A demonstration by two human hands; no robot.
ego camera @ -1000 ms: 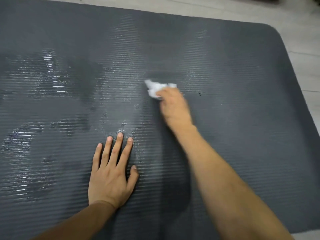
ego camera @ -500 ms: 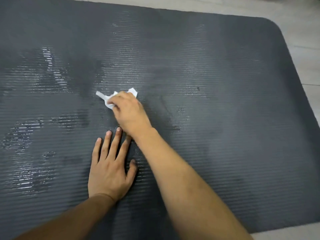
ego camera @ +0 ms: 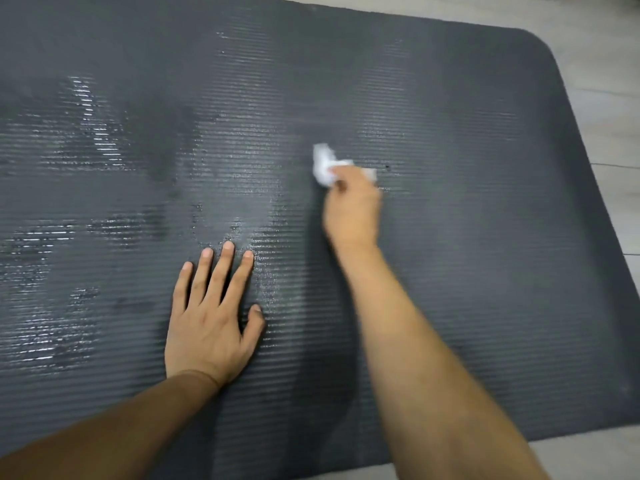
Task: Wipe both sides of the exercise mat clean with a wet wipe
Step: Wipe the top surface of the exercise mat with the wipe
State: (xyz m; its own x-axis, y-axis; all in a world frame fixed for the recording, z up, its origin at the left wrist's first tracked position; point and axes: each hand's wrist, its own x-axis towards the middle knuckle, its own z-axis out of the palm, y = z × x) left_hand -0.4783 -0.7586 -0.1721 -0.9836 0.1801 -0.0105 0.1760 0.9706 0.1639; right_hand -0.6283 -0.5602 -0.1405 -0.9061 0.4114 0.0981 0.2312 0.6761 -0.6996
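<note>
Wiping across the ribbed exercise mat (ego camera: 450, 271) with the crumpled wet wipe (ego camera: 323, 164), bunched under the curled fingers of the right hand (ego camera: 351, 209) and poking out white beyond the fingertips. Bracing with the left hand (ego camera: 211, 320), fingers straight and slightly spread, palm flat on the mat, holding nothing. Glistening with wet streaks to the outside of the left fingers and just ahead of them; looking dull and dry to the far side of the right fingers, toward the rounded corner and the pale floor (ego camera: 609, 140). Best done by pressing the wipe flat under the fingertips rather than pinching it into a ball, so more of it meets the ridges. Worth running strokes along the ribs as well as across, to reach into the grooves. Overlapping each pass with the shiny band just beside the fingers, then working outward to the dry edge. Note a small dark speck (ego camera: 387, 167) just beyond the right knuckles, probably needing a firmer rub. Keeping the left palm planted to stop the mat creeping. Underside seemingly yet to be reached.
</note>
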